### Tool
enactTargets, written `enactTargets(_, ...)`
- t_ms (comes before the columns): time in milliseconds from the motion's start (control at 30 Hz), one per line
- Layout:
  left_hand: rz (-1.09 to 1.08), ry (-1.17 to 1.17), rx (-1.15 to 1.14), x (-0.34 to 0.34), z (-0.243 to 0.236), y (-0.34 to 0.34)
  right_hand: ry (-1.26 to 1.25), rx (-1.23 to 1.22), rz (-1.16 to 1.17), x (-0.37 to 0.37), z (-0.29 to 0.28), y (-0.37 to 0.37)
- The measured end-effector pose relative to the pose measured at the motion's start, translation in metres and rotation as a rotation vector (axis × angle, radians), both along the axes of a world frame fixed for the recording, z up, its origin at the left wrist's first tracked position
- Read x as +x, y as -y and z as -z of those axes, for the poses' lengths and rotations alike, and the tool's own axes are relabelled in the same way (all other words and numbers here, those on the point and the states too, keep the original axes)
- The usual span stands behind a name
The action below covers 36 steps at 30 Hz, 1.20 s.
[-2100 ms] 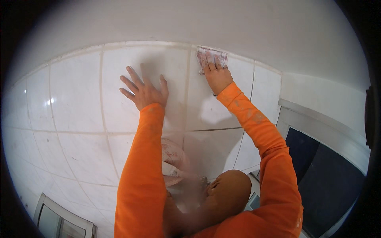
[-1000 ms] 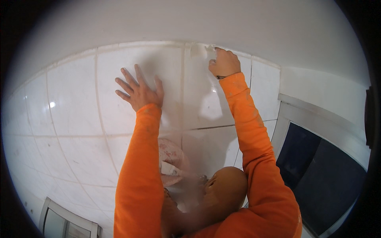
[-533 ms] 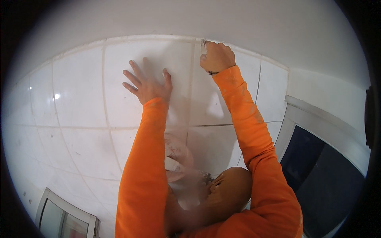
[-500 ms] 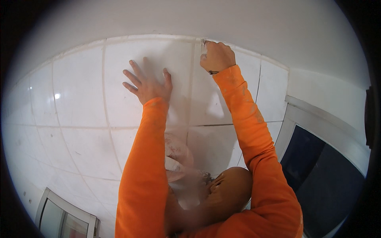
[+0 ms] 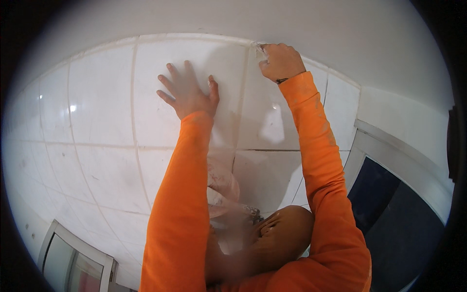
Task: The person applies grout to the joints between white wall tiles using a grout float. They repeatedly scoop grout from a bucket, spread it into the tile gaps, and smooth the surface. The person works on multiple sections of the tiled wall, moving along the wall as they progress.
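Observation:
My left hand lies with spread fingers on a white floor tile, in an orange sleeve. My right hand is closed in a fist at the seam where the tiles meet the white wall. A small whitish, crumpled-looking piece shows beside its thumb and fingers; what it is, I cannot make out. A dark bracelet circles the right wrist. Pale smears mark the right sleeve.
A pale bag-like bundle sits by my bent knee, partly behind my left arm. At the right is a metal-framed dark glass door. Another framed pane stands at the lower left. Grout lines divide the tiles.
Both hands appear slightly further right and higher in the picture, as the whole view has shifted a little. The right fist stays at the wall seam, and the left hand remains spread on the tile.

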<state>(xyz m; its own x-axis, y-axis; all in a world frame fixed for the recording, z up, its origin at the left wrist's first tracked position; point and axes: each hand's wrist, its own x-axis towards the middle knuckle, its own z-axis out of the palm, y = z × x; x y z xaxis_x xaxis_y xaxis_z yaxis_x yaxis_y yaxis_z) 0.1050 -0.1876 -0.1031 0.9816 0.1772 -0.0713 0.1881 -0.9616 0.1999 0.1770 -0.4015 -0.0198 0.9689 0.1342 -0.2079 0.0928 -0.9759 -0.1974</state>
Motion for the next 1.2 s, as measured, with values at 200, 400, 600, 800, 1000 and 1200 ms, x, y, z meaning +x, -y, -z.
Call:
enactTargets(200,0.011,0.012,0.006,0.001,0.001,-0.001,-0.04,0.025,-0.01,0.005,0.004,0.009)
enactTargets(400,0.016,0.008,0.036,0.001,0.003,-0.001,-0.031,0.012,-0.05,0.006,0.005,0.001)
enactTargets(600,0.016,0.018,0.101,0.002,0.006,-0.002,-0.054,0.056,-0.195,0.003,0.003,-0.005)
enactTargets(800,0.003,-0.021,0.093,0.003,0.004,0.0,-0.31,-0.001,-0.398,-0.019,-0.017,-0.008)
enactTargets(1000,-0.009,-0.009,0.056,0.003,0.003,0.0,-0.284,0.096,-0.546,-0.104,-0.009,-0.006)
enactTargets(1200,-0.011,0.008,0.027,0.002,0.007,-0.001,-0.334,0.117,-0.544,-0.14,-0.024,0.01)
